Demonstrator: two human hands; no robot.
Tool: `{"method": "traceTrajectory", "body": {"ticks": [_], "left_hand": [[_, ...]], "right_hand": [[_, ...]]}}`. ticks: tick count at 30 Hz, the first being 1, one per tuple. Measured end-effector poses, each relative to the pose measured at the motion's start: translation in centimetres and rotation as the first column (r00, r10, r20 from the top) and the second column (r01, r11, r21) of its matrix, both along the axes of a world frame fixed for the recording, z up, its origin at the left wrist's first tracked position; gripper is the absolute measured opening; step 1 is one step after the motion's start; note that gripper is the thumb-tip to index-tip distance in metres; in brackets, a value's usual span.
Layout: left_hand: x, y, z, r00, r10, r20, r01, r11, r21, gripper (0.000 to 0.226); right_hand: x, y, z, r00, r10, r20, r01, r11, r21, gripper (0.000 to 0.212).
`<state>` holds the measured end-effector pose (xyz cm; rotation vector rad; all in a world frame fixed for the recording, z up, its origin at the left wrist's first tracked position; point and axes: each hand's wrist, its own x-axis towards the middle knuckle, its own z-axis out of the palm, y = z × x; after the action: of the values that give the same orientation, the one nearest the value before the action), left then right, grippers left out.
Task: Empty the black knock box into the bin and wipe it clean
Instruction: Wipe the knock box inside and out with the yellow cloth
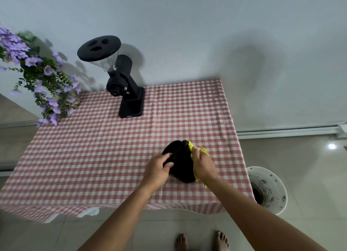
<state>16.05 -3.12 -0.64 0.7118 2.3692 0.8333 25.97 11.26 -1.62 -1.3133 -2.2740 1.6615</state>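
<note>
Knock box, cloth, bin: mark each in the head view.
knock box (183, 167): head view, middle of its black side.
cloth (191, 147): head view, yellow top fold against the box.
bin (274, 185): head view, speckled white inner wall, on the floor.
</note>
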Motion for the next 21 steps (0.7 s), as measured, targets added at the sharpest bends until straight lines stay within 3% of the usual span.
{"method": "traceTrajectory", "body": {"ticks": [1, 3, 5, 8, 14, 18, 20, 21], "left_hand": [[0.1, -0.2, -0.1, 0.998, -0.024, -0.058, 0.023, 1.000, -0.021, 0.043], [0.2, -0.5, -0.4, 0.989, -0.055, -0.135, 0.052, 0.998, -0.027, 0.040], [0.1, -1.1, -0.7, 0.984, -0.061, -0.168, 0.060, 0.998, -0.013, 0.039], [0.0, -1.7, -0.9, 0.981, -0.062, -0.184, 0.061, 0.998, -0.007, 0.040], [-0.2, -1.4, -1.0, 0.965, -0.113, -0.235, 0.114, 0.993, -0.007, 0.042], [-0.8, -1.3, -1.0, 0.965, -0.130, -0.226, 0.129, 0.991, -0.020, 0.042], [-1.0, -1.1, -1.1, 0.958, -0.163, -0.237, 0.161, 0.987, -0.029, 0.041], [-1.2, -1.0, -1.1, 0.953, -0.176, -0.245, 0.174, 0.984, -0.033, 0.040]], "right_hand": [[0.0, 0.3, 0.2, 0.999, -0.019, 0.038, 0.021, 0.999, -0.041, 0.043], [-0.1, -0.1, 0.4, 0.999, 0.004, 0.035, -0.005, 0.999, 0.031, 0.044], [-0.3, -1.5, 0.0, 0.994, 0.063, -0.088, -0.047, 0.984, 0.171, 0.049], [0.0, -2.6, -0.8, 0.974, 0.127, -0.187, -0.079, 0.967, 0.244, 0.051], [0.5, 1.1, -1.0, 0.997, 0.045, 0.070, -0.048, 0.998, 0.034, 0.052], [0.6, 2.6, -0.2, 0.955, -0.224, -0.195, 0.187, 0.964, -0.191, 0.050], [0.2, 2.2, 0.8, 0.950, -0.140, -0.280, 0.081, 0.974, -0.211, 0.051], [-0.2, 1.9, 0.9, 0.962, -0.012, -0.273, -0.022, 0.992, -0.122, 0.051]]}}
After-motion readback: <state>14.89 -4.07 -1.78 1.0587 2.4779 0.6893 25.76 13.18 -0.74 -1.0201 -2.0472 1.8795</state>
